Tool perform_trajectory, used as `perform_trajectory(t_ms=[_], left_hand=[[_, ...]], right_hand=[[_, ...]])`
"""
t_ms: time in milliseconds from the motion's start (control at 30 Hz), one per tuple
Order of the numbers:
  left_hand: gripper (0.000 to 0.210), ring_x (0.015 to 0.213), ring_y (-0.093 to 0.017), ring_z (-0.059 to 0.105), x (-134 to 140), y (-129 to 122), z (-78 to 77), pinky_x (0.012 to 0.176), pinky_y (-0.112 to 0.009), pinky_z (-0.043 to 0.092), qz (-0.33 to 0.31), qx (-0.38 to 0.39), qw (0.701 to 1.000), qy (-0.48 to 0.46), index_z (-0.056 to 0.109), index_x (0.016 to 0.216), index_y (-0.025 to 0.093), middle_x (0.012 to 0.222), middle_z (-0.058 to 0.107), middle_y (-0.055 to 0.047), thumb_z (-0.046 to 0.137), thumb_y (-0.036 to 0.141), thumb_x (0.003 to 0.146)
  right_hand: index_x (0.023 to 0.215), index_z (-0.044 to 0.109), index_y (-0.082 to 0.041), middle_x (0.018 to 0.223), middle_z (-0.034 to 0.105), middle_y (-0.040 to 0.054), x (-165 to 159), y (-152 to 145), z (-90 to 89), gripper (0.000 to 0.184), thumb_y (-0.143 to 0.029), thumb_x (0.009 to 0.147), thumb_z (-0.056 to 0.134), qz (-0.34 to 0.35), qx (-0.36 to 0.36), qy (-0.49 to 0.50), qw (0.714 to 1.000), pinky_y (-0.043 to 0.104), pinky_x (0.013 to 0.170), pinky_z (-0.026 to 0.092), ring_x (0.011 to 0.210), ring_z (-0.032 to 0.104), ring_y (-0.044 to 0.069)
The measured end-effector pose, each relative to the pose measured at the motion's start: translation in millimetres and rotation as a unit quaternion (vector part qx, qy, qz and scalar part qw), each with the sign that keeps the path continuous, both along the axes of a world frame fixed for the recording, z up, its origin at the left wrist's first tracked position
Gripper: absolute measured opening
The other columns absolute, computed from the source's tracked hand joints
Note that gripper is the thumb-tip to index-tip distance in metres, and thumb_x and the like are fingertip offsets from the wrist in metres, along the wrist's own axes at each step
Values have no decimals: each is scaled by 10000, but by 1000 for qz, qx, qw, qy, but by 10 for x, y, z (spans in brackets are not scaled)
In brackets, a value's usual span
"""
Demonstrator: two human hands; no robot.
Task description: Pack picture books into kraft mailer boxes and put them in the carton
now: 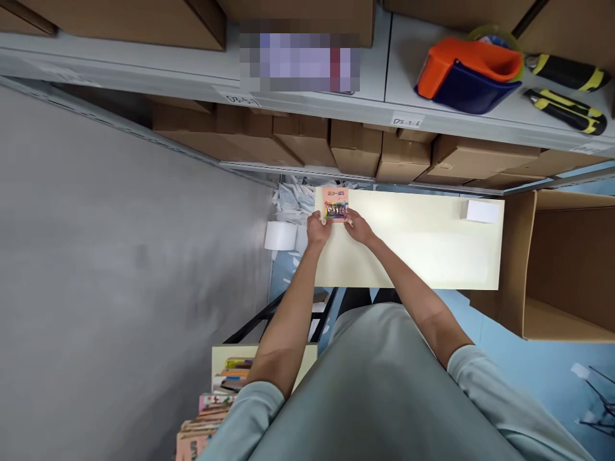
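Note:
A small pink book [336,194] with a dark, colourful picture on its cover is at the far left end of the cream table [413,250]. My left hand [318,229] grips its lower left corner, the thumb over the cover. At the lower right edge, my right hand [359,227] has its fingers closed on the same book. The cover faces up toward me. Whether the book touches the tabletop or is slightly raised, I cannot tell.
A white box [480,211] sits at the table's right end, beside a large open cardboard box [528,269]. A white roll [280,235] stands left. Stacked books [206,416] are lower left. The shelf above holds a tape dispenser [468,73] and utility knives [569,110].

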State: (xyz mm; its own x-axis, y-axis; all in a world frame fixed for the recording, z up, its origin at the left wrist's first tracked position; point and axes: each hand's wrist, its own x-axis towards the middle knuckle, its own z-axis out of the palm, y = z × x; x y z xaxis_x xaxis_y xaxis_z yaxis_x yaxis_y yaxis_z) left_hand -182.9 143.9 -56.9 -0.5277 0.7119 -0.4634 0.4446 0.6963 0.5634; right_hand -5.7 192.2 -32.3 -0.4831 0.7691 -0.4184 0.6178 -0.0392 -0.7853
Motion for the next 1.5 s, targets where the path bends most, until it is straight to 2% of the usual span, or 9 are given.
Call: perform_trajectory(t_ms=[233,400,533,633,800,967,1100,1300,1500], left_hand=[[251,925,-241,747,-97,79,-96,857,-325,573,29,-4,994,-107,771,1125,113,1010,799,-110,720,291,955],[300,817,-220,722,9,20,143,740,-283,538,-1,32,985,-170,810,1021,128,827,767,-48,738,413,957],[438,802,-202,707,274,-169,428,735,-280,543,-61,89,957,-268,805,1089,139,862,769,-47,759,547,938],[514,850,-218,733,675,-365,549,762,-298,572,-99,104,935,-325,780,1115,152,917,783,-68,787,617,897],[413,844,-211,765,1763,-633,505,833,-340,612,-130,39,929,-344,718,1214,183,980,808,-83,752,474,924],[276,876,-227,788,3037,-700,440,887,-371,624,-244,-31,933,-264,730,1214,187,1010,825,-88,596,239,979],[255,997,-233,788,3831,-580,400,937,-345,603,-276,-63,937,-205,752,1179,229,1084,835,-59,606,185,976],[293,1045,-250,784,4532,-424,313,948,-335,583,-287,-97,941,-152,772,1171,237,1148,844,-55,643,106,943],[317,1096,-258,785,4798,-427,263,990,-344,583,-280,-104,946,-126,769,1238,223,1162,846,-73,613,116,984]], right_hand=[[1530,650,-87,1694,554,180,-249,-80,-224,557,-137,977,607,-20,2,-54,998,485,1371,372,1620,485,295],[1483,676,-174,1566,683,146,-33,-45,-154,497,-293,1001,664,-134,-41,-10,990,454,1209,560,1381,702,276],[1421,693,-172,1331,801,133,502,-144,51,607,-560,957,743,-235,-67,115,963,411,1056,636,1198,765,271],[1305,737,-168,1174,835,113,1118,-378,273,649,-657,881,772,-248,-77,186,948,385,953,652,1068,786,267],[1174,754,-182,1137,838,99,2327,-923,507,519,-605,874,749,-311,-53,112,942,377,954,638,1030,784,246],[1170,739,-167,1173,839,123,3484,-1265,435,444,-520,906,690,-390,-70,18,918,392,972,638,1039,791,254],[1157,772,-174,1140,845,129,4211,-1270,276,406,-489,920,673,-401,-51,-23,915,393,932,635,1007,782,279],[1138,807,-195,1074,841,127,4857,-1124,33,349,-443,939,660,-377,-31,-98,921,407,863,614,921,756,289],[1174,801,-201,1075,819,117,5054,-1106,-82,307,-368,972,643,-349,-12,-117,930,396,882,602,910,754,269]])
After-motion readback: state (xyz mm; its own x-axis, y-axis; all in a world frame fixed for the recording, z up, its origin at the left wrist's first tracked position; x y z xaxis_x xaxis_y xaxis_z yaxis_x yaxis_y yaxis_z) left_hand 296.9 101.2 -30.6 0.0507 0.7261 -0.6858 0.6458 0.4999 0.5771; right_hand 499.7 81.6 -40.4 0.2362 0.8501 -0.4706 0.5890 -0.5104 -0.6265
